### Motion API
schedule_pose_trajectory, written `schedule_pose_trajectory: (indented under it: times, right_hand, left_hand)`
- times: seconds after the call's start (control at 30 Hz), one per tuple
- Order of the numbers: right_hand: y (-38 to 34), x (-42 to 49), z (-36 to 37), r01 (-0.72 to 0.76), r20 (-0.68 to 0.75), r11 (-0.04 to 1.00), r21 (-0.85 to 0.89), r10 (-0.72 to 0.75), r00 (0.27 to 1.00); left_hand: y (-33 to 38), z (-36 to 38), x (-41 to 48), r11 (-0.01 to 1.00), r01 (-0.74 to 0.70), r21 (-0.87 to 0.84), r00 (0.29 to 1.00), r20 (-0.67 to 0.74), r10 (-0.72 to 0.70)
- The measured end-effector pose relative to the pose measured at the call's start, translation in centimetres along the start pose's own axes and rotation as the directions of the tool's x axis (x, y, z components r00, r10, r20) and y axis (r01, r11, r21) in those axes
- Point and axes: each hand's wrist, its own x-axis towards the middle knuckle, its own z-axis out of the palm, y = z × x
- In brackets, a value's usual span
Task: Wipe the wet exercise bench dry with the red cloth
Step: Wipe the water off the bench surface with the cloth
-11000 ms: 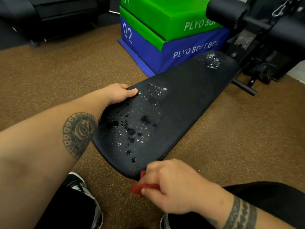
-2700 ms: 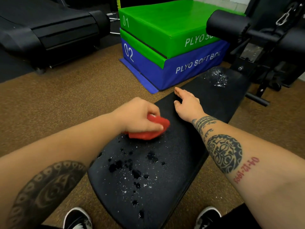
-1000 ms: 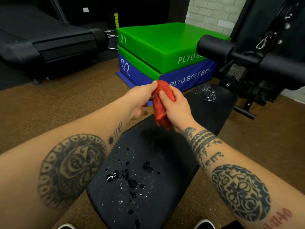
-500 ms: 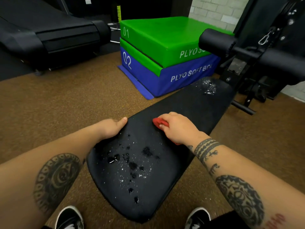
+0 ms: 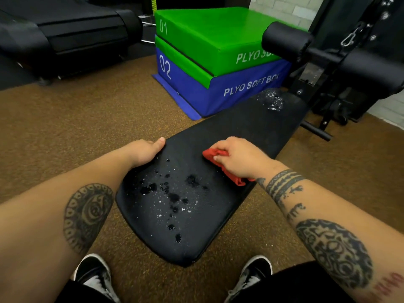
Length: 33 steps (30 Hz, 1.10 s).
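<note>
Bench partly wiped, two wet patches left.

Head view: the right hand point(image 5: 239, 159) is clamped on the cloth point(image 5: 215, 155), pressed to the bench point(image 5: 218, 226) at its middle; the left hand point(image 5: 144, 152) curls over the left edge. Drops remain near and at the far end. No containers show.

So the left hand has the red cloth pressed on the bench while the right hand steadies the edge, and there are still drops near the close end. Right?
Not quite: the hands are swapped. In the head view the right hand presses the red cloth on the bench, and the left hand steadies the edge. Drops do remain near the close end.
</note>
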Motion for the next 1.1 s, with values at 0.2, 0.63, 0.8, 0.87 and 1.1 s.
schedule_pose_trajectory:
  times: [0.2,0.63,0.8,0.87,1.1]
  right_hand:
    - [-0.2,-3.1,1.5,0.099,0.102,0.993,0.071,-0.106,0.989]
    - [0.9,-4.6,1.9,0.002,-0.06,0.998,0.059,0.001,0.998]
    - [-2.3,-6.5,1.7,0.126,0.313,0.975,0.183,-0.179,0.933]
    - [-2.9,-6.6,1.5,0.145,0.338,0.955,0.258,-0.23,0.913]
    - [-3.3,-5.3,4.1,0.05,-0.167,0.999,0.016,-0.047,0.985]
  left_hand:
    - [-0.4,-0.1,0.2,1.0,-0.011,0.023,1.0,-0.015,0.011]
    - [-0.4,0.3,0.5,0.996,-0.054,0.076,0.998,-0.023,0.056]
    - [-0.2,0.1,0.3,0.993,-0.06,0.105,0.998,-0.02,0.063]
    - [-0.3,0.2,0.2,0.993,-0.062,0.105,0.998,-0.02,0.064]
    - [-0.8,0.3,0.6,0.997,-0.041,0.065,0.999,-0.015,0.042]
